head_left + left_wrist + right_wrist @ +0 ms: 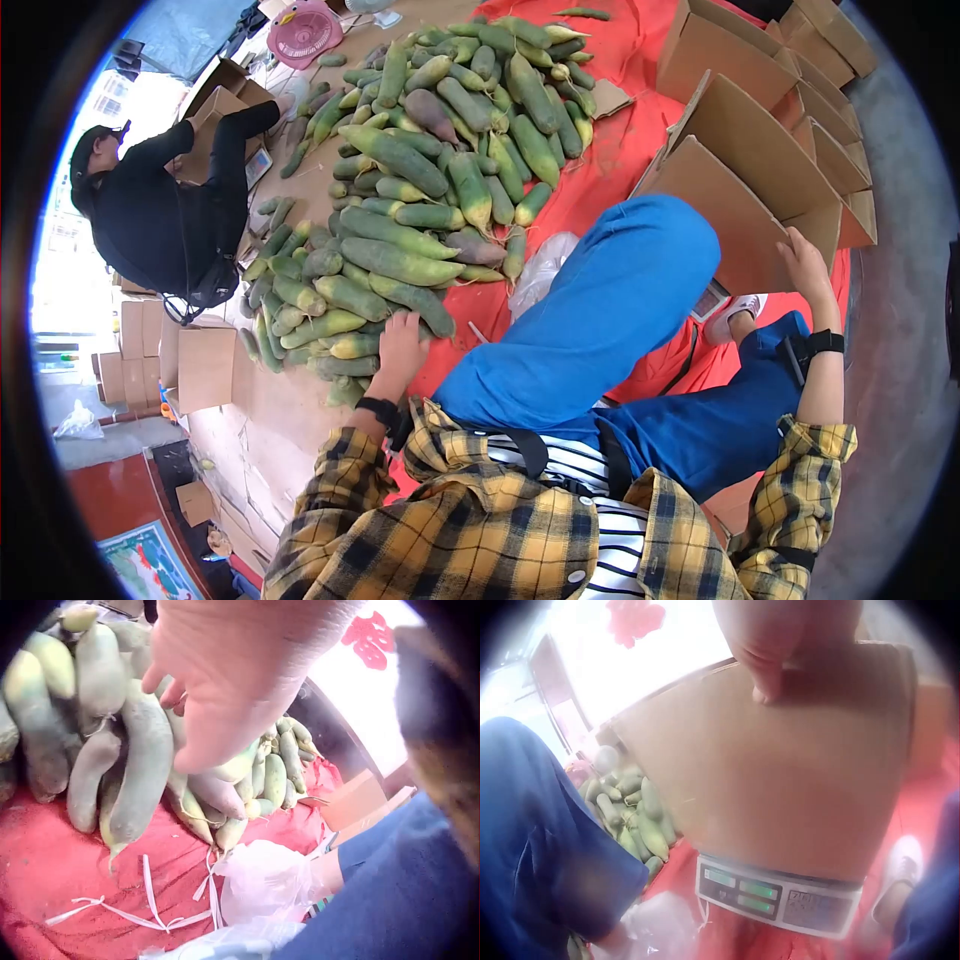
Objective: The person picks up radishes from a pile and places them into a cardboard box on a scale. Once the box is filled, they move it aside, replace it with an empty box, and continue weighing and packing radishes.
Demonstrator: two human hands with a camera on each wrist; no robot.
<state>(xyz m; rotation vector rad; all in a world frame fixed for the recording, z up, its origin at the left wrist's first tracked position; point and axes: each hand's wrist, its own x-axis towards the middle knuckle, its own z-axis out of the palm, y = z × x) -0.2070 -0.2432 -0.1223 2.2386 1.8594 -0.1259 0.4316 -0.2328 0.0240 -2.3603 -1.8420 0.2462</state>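
Radish [415,303] pickup, left of the carton [712,220], seemingly needs closure; my right hand [806,268] pinches it, left hand's [400,352] fingers unclear.

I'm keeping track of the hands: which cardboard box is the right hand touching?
The nearest box on the right, directly above the scale with green-lit displays. The right hand is at its rim; the other boxes there stand farther off.

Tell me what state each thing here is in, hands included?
Left hand, resting on the pile
Right hand, gripping the box's edge
Box, open-topped, on the scale
Scale, display lit
Green vegetables, whole, piled up
Plastic bag, crumpled
Red sheet, spread out, wrinkled
White string, lying loose
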